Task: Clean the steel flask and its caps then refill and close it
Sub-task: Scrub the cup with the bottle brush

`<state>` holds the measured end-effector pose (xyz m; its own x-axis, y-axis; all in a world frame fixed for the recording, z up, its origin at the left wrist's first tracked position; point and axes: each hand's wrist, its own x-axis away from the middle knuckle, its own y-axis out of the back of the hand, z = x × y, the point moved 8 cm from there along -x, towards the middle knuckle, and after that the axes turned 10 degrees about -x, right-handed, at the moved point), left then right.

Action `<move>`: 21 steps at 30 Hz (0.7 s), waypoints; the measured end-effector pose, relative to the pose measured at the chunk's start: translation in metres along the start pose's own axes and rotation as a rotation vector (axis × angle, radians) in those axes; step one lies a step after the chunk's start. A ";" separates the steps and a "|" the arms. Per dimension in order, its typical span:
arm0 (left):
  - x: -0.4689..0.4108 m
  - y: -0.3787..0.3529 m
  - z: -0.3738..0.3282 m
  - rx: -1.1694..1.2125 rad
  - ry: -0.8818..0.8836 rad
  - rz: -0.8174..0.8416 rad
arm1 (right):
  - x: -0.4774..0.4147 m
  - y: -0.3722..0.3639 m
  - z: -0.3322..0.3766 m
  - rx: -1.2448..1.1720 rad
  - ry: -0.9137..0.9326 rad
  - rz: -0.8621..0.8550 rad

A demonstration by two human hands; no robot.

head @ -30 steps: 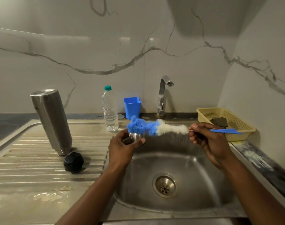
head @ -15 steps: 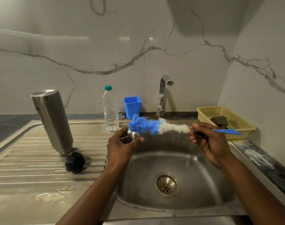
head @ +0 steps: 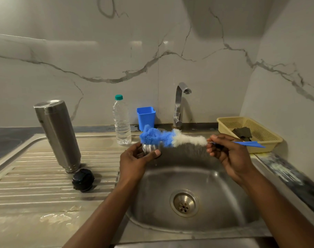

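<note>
The steel flask (head: 57, 135) stands upside down on the ribbed draining board, left of the sink. Its black inner cap (head: 83, 180) lies on the board just in front of it. My left hand (head: 136, 159) holds the small steel outer cap (head: 149, 148) above the sink's left rim. My right hand (head: 227, 153) grips the blue handle of a bottle brush (head: 172, 138). The brush's blue and white bristles lie across the top of the steel cap.
A clear water bottle (head: 121, 120) with a green lid and a blue plastic cup (head: 146, 117) stand at the back. The tap (head: 180, 102) rises behind the sink basin (head: 213, 178). A yellow basket (head: 265, 138) holding a dark scrub pad sits at the right.
The brush has shifted slightly against the steel cap, and my left hand has turned a little around the cap. The flask and black cap have not moved.
</note>
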<state>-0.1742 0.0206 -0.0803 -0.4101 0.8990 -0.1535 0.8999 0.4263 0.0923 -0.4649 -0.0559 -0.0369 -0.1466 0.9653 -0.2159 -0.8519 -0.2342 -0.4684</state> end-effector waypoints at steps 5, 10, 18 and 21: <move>-0.002 0.001 0.009 0.175 0.128 0.006 | 0.000 0.005 -0.004 -0.081 -0.019 -0.042; -0.002 -0.001 0.012 0.387 0.216 0.001 | 0.003 -0.005 -0.006 -0.095 -0.037 -0.027; 0.000 -0.011 0.010 0.439 0.230 0.035 | 0.005 -0.007 -0.017 -0.134 -0.112 -0.050; -0.004 -0.005 0.011 0.500 0.240 0.001 | 0.004 0.003 -0.008 -0.132 -0.092 -0.089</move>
<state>-0.1754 0.0138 -0.0905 -0.3793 0.9218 0.0803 0.8369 0.3788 -0.3950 -0.4642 -0.0540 -0.0458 -0.1240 0.9880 -0.0922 -0.7910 -0.1545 -0.5920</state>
